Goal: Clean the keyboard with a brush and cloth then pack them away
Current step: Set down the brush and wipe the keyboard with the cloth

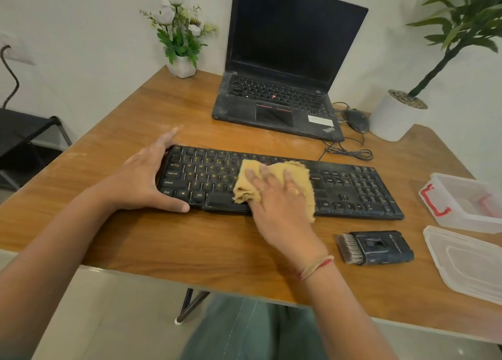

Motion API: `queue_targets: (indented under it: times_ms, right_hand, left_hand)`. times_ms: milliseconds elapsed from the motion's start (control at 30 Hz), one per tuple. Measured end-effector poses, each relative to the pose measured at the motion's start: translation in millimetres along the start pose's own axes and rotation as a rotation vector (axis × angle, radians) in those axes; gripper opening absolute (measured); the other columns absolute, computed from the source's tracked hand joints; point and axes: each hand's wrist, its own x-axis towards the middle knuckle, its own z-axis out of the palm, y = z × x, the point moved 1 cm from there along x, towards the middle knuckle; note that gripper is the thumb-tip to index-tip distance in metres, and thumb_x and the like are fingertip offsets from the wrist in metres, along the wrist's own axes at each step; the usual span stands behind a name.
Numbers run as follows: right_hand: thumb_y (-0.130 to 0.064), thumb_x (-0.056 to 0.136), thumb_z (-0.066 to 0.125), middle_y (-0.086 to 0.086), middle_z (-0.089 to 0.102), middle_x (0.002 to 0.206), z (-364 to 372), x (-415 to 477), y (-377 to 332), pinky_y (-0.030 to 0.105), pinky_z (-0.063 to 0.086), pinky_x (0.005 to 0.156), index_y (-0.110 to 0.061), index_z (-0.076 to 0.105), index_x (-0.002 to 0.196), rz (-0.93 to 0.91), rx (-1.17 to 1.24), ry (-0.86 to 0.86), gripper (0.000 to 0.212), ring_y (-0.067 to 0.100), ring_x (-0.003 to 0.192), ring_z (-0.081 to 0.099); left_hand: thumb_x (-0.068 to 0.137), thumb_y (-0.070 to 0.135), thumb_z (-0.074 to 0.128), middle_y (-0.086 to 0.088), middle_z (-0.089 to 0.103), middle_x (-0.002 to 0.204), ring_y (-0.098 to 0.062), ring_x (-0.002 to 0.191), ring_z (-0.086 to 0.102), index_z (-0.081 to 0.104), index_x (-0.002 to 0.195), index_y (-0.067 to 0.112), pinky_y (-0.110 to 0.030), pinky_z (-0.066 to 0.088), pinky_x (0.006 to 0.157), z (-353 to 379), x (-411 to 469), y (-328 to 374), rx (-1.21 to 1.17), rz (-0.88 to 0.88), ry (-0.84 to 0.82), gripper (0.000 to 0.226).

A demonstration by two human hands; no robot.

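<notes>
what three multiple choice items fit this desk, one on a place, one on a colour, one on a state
1. Where does the brush lie?
A. on the floor
B. on the table, just nearer the person than the keyboard's right end
C. on a chair

2. What colour is the cloth?
A. blue
B. tan
C. white

3. In what state is the clear box?
A. open, with its lid lying beside it
B. lid clipped on
C. turned upside down

Answers:
1 B: the brush lies on the wood, apart from the keyboard's front edge.
2 B: the cloth under the right hand is tan against the black keys.
3 A: the box stands open and the lid lies flat on the table.
</notes>
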Motion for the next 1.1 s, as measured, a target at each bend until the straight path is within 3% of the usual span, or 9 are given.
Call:
queue_targets:
  times_ms: [133, 300, 400, 533, 633, 767, 833, 967, 1100]
  right_hand:
    - [-0.03, 0.101, 0.033, -0.013, 0.003, 0.158, 1, -27, -8, 0.034, -0.005, 0.113, -0.036, 0.014, 0.149, -0.144, 0.04, -0.037, 0.052, 0.016, 0.147, -0.007]
    - [-0.029, 0.1, 0.036, 0.0, 0.011, 0.159, -14, -16, 38, 0.042, 0.016, 0.119, -0.023, 0.023, 0.149, 0.228, -0.06, 0.1, 0.052, 0.026, 0.146, 0.013]
    - [-0.032, 0.1, 0.035, 0.005, 0.007, 0.16, -7, -7, 36, 0.049, 0.012, 0.118, -0.022, 0.016, 0.152, 0.336, -0.085, 0.109, 0.056, 0.036, 0.145, 0.008]
    - [-0.036, 0.1, 0.033, -0.002, 0.003, 0.16, 13, -15, -6, 0.048, -0.003, 0.116, -0.034, 0.011, 0.151, 0.109, 0.009, 0.091, 0.056, 0.034, 0.146, -0.006]
    - [-0.033, 0.1, 0.034, -0.007, 0.005, 0.16, 22, -28, -36, 0.039, -0.013, 0.113, -0.04, 0.016, 0.149, -0.174, 0.096, 0.045, 0.053, 0.025, 0.146, -0.012]
    - [-0.029, 0.1, 0.038, -0.016, 0.01, 0.158, 20, -34, -44, 0.023, -0.016, 0.109, -0.038, 0.022, 0.148, -0.419, 0.171, -0.117, 0.051, 0.009, 0.145, -0.008]
    - [-0.027, 0.101, 0.037, -0.02, 0.013, 0.156, 5, -31, -22, 0.023, -0.011, 0.111, -0.039, 0.026, 0.146, -0.342, 0.143, -0.125, 0.048, 0.006, 0.145, -0.002]
    - [-0.029, 0.101, 0.034, -0.012, 0.018, 0.156, -21, -25, 27, 0.035, 0.012, 0.119, -0.03, 0.027, 0.147, 0.027, 0.097, 0.007, 0.047, 0.014, 0.145, 0.014]
    - [-0.035, 0.1, 0.034, -0.005, 0.002, 0.16, 0, -17, 13, 0.043, -0.001, 0.117, -0.034, 0.013, 0.15, 0.16, -0.032, 0.105, 0.055, 0.028, 0.147, 0.0]
  left_hand:
    - [0.033, 0.076, 0.076, 0.006, 0.027, 0.152, -0.015, 0.137, 0.029, -0.008, 0.125, 0.074, -0.044, 0.025, 0.114, 0, 0, 0, -0.02, 0.005, -0.007, 0.124]
    - [0.033, 0.077, 0.075, 0.006, 0.026, 0.153, -0.015, 0.139, 0.028, -0.007, 0.127, 0.072, -0.043, 0.024, 0.114, 0, -1, 1, -0.01, 0.002, -0.011, 0.126]
    - [0.033, 0.079, 0.074, 0.005, 0.026, 0.154, -0.015, 0.139, 0.028, -0.007, 0.129, 0.069, -0.041, 0.024, 0.114, 0, 0, 2, 0.002, 0.005, -0.006, 0.126]
    - [0.035, 0.076, 0.073, 0.004, 0.026, 0.154, -0.016, 0.139, 0.027, -0.006, 0.142, 0.055, -0.041, 0.022, 0.114, 0, -1, 2, 0.032, -0.005, -0.004, 0.135]
    - [0.034, 0.08, 0.07, 0.004, 0.028, 0.153, -0.016, 0.138, 0.029, 0.0, 0.15, 0.039, -0.041, 0.023, 0.113, 1, 0, 1, 0.042, 0.0, 0.013, 0.142]
    - [0.033, 0.08, 0.071, 0.004, 0.029, 0.153, -0.018, 0.139, 0.03, 0.0, 0.15, 0.039, -0.043, 0.024, 0.113, 2, 0, -3, 0.018, 0.012, 0.004, 0.143]
    - [0.031, 0.081, 0.072, 0.004, 0.028, 0.154, -0.017, 0.139, 0.029, -0.001, 0.148, 0.045, -0.043, 0.024, 0.114, 1, 1, -2, 0.016, 0.001, 0.007, 0.142]
    - [0.033, 0.078, 0.072, 0.005, 0.024, 0.156, -0.017, 0.14, 0.026, -0.001, 0.149, 0.042, -0.043, 0.022, 0.114, 1, 1, -2, 0.03, 0.003, -0.004, 0.142]
    - [0.034, 0.079, 0.071, 0.005, 0.022, 0.156, -0.016, 0.14, 0.025, -0.003, 0.149, 0.041, -0.042, 0.021, 0.114, 1, 0, 0, 0.046, -0.004, -0.012, 0.143]
